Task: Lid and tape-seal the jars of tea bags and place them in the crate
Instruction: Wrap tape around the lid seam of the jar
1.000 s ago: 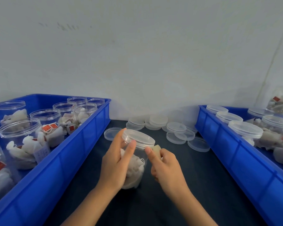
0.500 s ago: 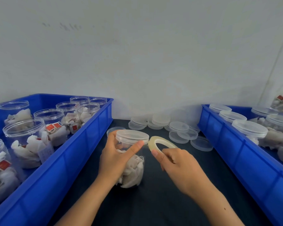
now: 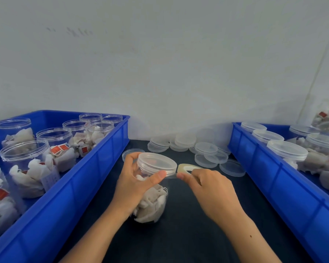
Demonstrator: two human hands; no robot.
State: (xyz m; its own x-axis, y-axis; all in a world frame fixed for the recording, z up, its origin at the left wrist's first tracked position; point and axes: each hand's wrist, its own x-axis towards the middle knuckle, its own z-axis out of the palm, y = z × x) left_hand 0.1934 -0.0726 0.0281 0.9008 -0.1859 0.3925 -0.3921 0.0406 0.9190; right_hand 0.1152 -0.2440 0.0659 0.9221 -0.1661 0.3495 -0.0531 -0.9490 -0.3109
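A clear jar of tea bags stands on the dark table in the middle, with a clear lid on top. My left hand wraps around the jar just under the lid, thumb pressed near the lid's rim. My right hand holds a roll of clear tape right beside the lid, and a short strip of tape runs from the roll to the lid's edge by my left thumb.
A blue crate at the left holds several open jars of tea bags. Another blue crate at the right holds several lidded jars. Loose clear lids lie stacked at the back of the table against the white wall.
The tape roll came out from behind the jar and now sits to the right of the lid, with a strip pulled across to the rim. My left hand stayed on the jar.
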